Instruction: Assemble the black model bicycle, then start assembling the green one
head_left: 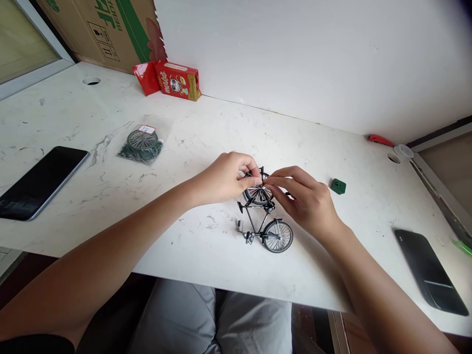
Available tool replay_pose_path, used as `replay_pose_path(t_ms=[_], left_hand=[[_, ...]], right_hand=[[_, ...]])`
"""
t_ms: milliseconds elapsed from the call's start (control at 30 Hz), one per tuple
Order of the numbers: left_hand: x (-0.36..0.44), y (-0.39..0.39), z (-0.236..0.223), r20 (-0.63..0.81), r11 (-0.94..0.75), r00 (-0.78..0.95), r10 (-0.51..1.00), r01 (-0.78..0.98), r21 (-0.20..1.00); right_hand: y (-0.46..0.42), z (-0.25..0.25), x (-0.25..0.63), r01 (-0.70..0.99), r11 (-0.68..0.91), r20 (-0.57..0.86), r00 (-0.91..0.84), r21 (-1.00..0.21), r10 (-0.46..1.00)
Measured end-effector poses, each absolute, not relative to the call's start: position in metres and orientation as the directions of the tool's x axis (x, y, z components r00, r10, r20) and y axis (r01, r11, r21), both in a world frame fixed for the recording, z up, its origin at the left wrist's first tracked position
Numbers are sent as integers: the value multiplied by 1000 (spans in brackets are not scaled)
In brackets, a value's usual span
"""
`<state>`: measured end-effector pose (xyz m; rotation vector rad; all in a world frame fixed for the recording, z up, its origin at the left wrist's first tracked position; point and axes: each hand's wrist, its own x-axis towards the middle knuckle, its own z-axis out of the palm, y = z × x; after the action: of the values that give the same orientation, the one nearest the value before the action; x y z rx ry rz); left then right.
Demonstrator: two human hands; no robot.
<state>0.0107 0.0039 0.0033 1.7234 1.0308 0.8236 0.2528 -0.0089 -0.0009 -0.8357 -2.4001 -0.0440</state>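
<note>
A small black model bicycle [257, 216] lies on its side on the white table, its handlebars and front wheel [278, 236] towards me. My left hand [236, 177] pinches the bicycle's far end, thumb and forefinger closed near the rear wheel [258, 191]. From the other side my right hand [306, 194] meets it, its fingertips pressed together at the same spot by the rear wheel. The fingertips of both hands almost touch. Whatever small part sits between the right fingertips is hidden.
A clear bag of wheel parts [142, 143] and a phone [40, 182] lie to the left. A red box [179, 81] stands by the wall. On the right are a green block [338, 186], a black device [429, 270] and a red object [380, 140].
</note>
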Motion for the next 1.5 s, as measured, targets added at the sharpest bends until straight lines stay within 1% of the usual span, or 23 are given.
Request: replay_pose_path(t_ms=[133, 233, 400, 500, 600, 667, 733, 767, 867, 967, 1067, 1200, 1300, 1400, 1500], left_hand=[[9, 8, -3, 84, -210, 439, 894, 246, 946], [8, 13, -10, 48, -171, 456, 889, 232, 958], [8, 21, -21, -93, -16, 419, 903, 249, 968], [6, 26, -25, -160, 84, 400, 903, 201, 976], [2, 31, -26, -152, 105, 407, 901, 134, 985], [-3, 35, -24, -129, 90, 408, 904, 114, 989], [-11, 40, -19, -87, 51, 405, 910, 100, 994], [-15, 42, -17, -66, 29, 404, 912, 96, 995], [-34, 48, -10, -71, 25, 441, 895, 110, 994], [-51, 53, -7, -148, 63, 504, 851, 182, 981], [-55, 55, -10, -174, 69, 534, 828, 210, 975], [-42, 48, -9, -142, 27, 590, 795, 200, 979], [-29, 40, -4, -85, -35, 623, 777, 177, 984], [-20, 34, 1, -41, -72, 621, 783, 155, 985], [-12, 28, 1, -29, -43, 514, 857, 129, 991]], right_hand=[[-9, 0, 252, 566, 799, 528, -625, -201, 575], [-9, 0, 251, 556, 791, 508, -619, -255, 599], [-5, -6, 248, 577, 736, 488, -558, -353, 671], [-6, -7, 245, 634, 677, 500, -476, -374, 723], [-10, -3, 241, 663, 658, 556, -415, -358, 720], [-13, -1, 240, 659, 664, 596, -389, -353, 703], [-14, -1, 240, 656, 652, 611, -351, -380, 709], [-14, -2, 241, 655, 633, 603, -324, -413, 729], [-10, -7, 243, 634, 531, 492, -261, -562, 831], [-8, -11, 242, 599, 444, 343, -283, -666, 896], [-12, -10, 236, 552, 355, 216, -301, -754, 929], [-19, -8, 224, 466, 255, 72, -374, -847, 925], [-20, -10, 220, 379, 188, 16, -413, -906, 911], [-17, -15, 219, 302, 159, 17, -424, -940, 906], [-15, -18, 220, 279, 156, 51, -351, -947, 935]])
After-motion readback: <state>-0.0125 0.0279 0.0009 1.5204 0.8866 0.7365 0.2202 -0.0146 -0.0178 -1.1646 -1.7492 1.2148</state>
